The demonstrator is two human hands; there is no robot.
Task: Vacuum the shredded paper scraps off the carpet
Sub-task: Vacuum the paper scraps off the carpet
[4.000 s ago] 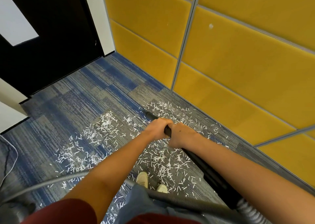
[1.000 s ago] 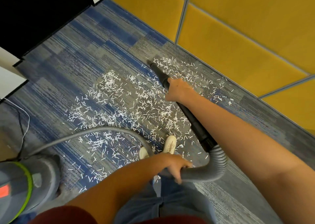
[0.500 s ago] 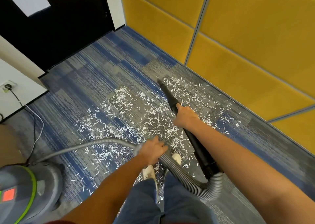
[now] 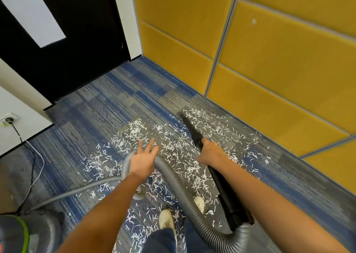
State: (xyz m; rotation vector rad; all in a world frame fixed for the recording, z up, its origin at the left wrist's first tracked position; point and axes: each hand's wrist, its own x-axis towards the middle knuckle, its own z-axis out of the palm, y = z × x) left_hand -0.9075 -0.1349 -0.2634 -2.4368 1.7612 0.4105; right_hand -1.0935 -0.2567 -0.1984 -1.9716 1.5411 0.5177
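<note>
White shredded paper scraps point(image 4: 173, 143) lie scattered over the blue and grey carpet point(image 4: 107, 106). My right hand point(image 4: 209, 152) grips the black vacuum wand point(image 4: 221, 181), whose nozzle tip point(image 4: 184, 117) touches the carpet among the scraps near the yellow wall. My left hand point(image 4: 143, 158) is spread with straight fingers above the grey ribbed hose point(image 4: 179, 191), holding nothing. The hose loops from the wand's rear end past my shoes to the vacuum canister point(image 4: 17, 235) at the lower left.
Yellow padded wall panels point(image 4: 269, 63) close off the right side. A black door point(image 4: 77, 37) stands at the far left. A wall socket point(image 4: 7, 120) with a plugged cable point(image 4: 34, 168) runs along the floor toward the canister. My shoes point(image 4: 166, 219) stand among scraps.
My left hand has let go of the grey hose and opened above it. The right hand keeps its grip on the wand, nozzle still at the far scraps.
</note>
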